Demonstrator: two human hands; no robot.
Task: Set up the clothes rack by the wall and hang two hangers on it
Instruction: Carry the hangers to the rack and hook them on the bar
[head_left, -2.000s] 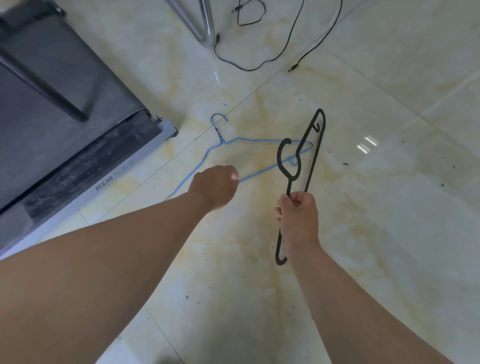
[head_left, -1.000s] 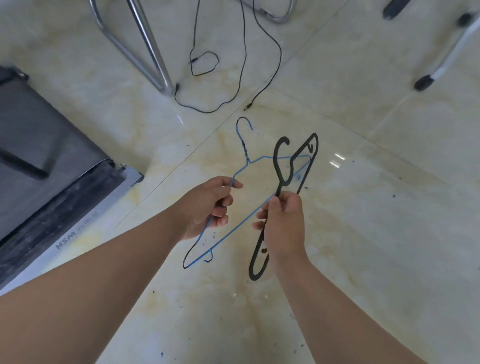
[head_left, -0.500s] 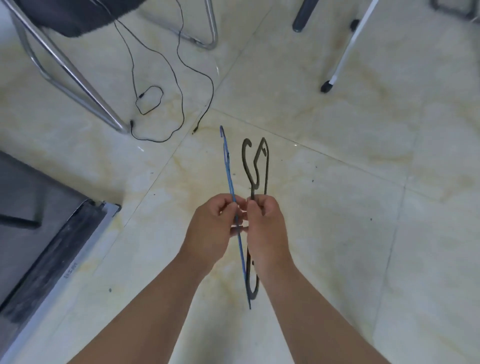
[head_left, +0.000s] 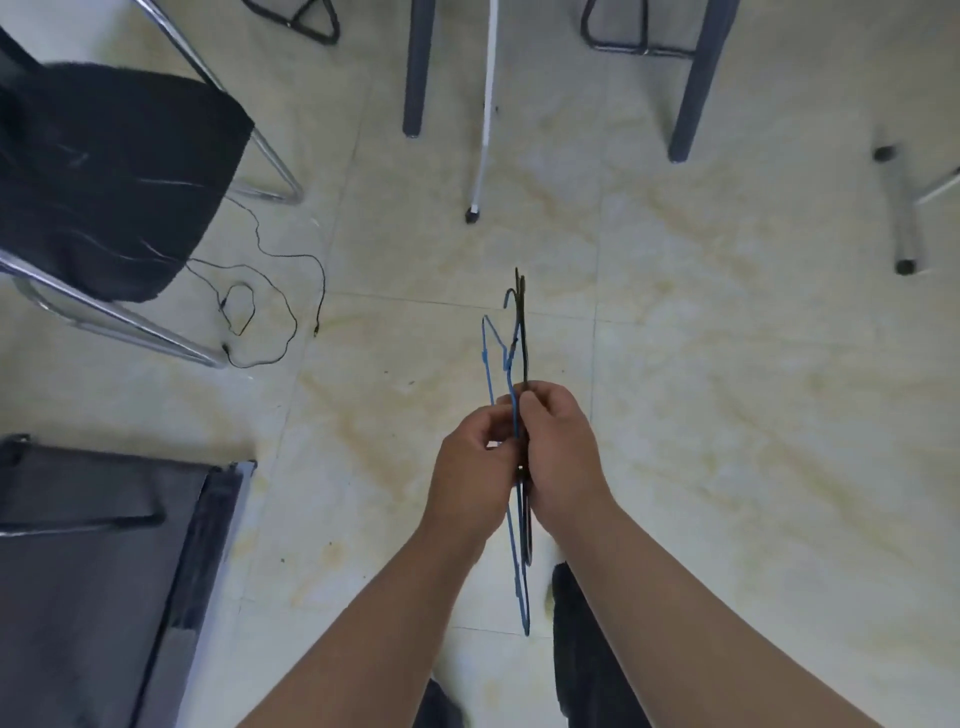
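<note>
Two hangers are held edge-on in front of me, pressed side by side above the tiled floor. The thin blue wire hanger (head_left: 488, 358) is on the left, its lower end reaching down to about my forearms. The black plastic hanger (head_left: 522, 332) lies against its right side, hook pointing away from me. My left hand (head_left: 470, 467) grips the blue hanger and my right hand (head_left: 563, 452) grips the black one, both hands touching at the middle. A thin white pole (head_left: 485, 104) with a black foot stands on the floor ahead; it may belong to the clothes rack.
A chrome-framed chair with a black seat (head_left: 104, 171) stands at the left, a loose black cable (head_left: 260, 312) on the floor beside it. A treadmill deck (head_left: 93, 561) fills the lower left. Dark table legs (head_left: 415, 67) stand ahead, grey metal legs (head_left: 904, 218) at the right.
I picked the blue hanger off the floor with my left hand, brought it against the black one in my right, and my view rose toward the furniture ahead.
</note>
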